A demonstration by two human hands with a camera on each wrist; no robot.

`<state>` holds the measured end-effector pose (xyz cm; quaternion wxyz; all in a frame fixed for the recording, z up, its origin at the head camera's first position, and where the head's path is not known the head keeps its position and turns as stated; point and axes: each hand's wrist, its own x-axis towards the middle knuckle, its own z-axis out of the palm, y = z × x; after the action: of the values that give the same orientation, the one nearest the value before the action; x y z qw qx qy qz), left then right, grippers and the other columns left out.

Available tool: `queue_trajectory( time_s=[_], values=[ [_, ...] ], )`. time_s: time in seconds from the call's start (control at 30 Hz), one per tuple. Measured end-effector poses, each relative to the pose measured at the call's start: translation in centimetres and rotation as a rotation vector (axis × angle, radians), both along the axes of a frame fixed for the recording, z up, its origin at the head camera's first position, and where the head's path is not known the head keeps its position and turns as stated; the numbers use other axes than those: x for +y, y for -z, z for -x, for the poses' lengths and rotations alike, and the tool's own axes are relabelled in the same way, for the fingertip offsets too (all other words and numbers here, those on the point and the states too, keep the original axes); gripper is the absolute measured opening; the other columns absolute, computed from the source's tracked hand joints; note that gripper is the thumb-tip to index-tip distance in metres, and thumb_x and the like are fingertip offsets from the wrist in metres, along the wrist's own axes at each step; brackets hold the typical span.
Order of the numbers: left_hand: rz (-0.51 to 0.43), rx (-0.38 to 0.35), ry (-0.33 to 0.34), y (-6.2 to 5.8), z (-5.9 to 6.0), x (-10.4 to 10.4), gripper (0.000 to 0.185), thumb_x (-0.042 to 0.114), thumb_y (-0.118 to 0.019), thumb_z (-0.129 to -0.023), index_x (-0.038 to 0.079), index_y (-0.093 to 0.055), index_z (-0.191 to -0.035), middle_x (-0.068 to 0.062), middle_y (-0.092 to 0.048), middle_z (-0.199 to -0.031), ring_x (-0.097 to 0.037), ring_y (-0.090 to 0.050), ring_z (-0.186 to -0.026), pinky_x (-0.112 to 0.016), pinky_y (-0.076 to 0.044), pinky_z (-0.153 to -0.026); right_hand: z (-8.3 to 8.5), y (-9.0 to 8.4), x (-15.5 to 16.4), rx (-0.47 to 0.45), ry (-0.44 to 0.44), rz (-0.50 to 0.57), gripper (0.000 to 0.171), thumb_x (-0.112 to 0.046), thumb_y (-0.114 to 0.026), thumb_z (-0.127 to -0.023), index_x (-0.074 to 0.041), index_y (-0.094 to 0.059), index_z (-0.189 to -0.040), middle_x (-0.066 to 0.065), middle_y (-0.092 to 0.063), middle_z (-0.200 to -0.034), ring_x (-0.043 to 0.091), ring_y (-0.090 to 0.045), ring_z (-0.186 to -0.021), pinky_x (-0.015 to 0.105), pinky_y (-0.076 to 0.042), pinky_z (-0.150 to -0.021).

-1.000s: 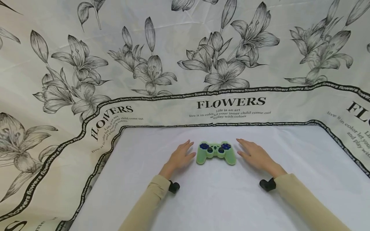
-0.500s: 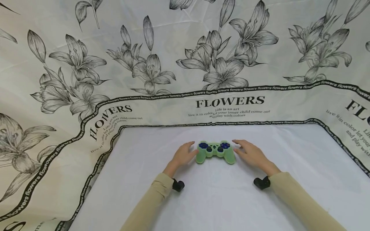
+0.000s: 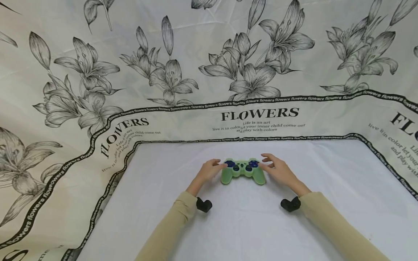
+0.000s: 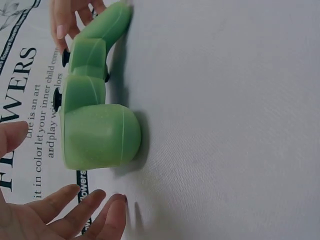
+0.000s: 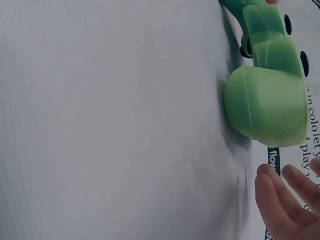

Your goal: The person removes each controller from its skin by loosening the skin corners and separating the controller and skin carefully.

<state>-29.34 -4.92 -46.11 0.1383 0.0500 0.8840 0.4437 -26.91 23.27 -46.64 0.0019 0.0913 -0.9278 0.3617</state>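
Lying flat on the white worktop (image 3: 248,224) near its far edge, the green game controller (image 3: 242,170) has its long axis running left to right, handles toward the person and buttons up. Both the left hand (image 3: 207,172) and right hand (image 3: 278,171) flank it with fingers apart, thumbs near its top, neither visibly clamped. A one-sided closing could, I judge, skid or twist it on the smooth cloth.

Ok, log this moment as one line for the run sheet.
left hand: open, beside controller | right hand: open, beside it | green game controller: flat on white cloth | grip: none visible
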Motion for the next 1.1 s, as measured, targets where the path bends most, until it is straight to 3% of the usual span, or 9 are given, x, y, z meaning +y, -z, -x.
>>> queue_trajectory(
  time_s=[0.13, 0.3, 0.6, 1.1],
  values=[
    [-0.076, -0.054, -0.005, -0.1, 0.2, 0.2, 0.064, 0.048, -0.060, -0.090, 0.007, -0.050, -0.138, -0.016, -0.057, -0.133, -0.029, -0.061, -0.110, -0.040, -0.054, -0.090, 0.1, 0.1, -0.2, -0.017, 0.022, 0.054, 0.065, -0.047, -0.054, -0.096, -0.005, -0.039, -0.143, 0.024, -0.056, -0.130, 0.037, -0.061, -0.108, 0.046, -0.053, -0.084],
    [-0.133, -0.081, -0.016, -0.2, 0.3, 0.5, 0.064, 0.045, -0.062, -0.090, 0.005, -0.050, -0.137, -0.016, -0.058, -0.131, -0.029, -0.061, -0.111, -0.038, -0.055, -0.090, 0.4, 0.3, -0.4, -0.025, 0.039, 0.093, 0.065, -0.044, -0.056, -0.095, -0.003, -0.039, -0.142, 0.026, -0.057, -0.128, 0.036, -0.063, -0.105, 0.040, -0.056, -0.079],
    [-0.173, -0.136, -0.046, 0.2, 0.5, 0.9, 0.064, 0.040, -0.067, -0.087, 0.003, -0.051, -0.137, -0.016, -0.057, -0.133, -0.031, -0.061, -0.112, -0.036, -0.056, -0.088, 0.4, 0.4, -0.8, -0.072, 0.050, 0.126, 0.069, -0.046, -0.057, -0.094, -0.002, -0.036, -0.143, 0.028, -0.053, -0.130, 0.042, -0.059, -0.112, 0.037, -0.058, -0.078],
    [-0.171, -0.144, -0.042, 0.9, 1.0, 0.7, 0.060, 0.033, -0.072, -0.085, 0.003, -0.054, -0.133, -0.013, -0.064, -0.120, -0.022, -0.064, -0.103, -0.033, -0.057, -0.083, 0.8, 0.6, -1.1, -0.128, 0.046, 0.140, 0.068, -0.044, -0.057, -0.095, 0.000, -0.037, -0.142, 0.031, -0.051, -0.130, 0.043, -0.057, -0.114, 0.033, -0.059, -0.073]
  ],
)
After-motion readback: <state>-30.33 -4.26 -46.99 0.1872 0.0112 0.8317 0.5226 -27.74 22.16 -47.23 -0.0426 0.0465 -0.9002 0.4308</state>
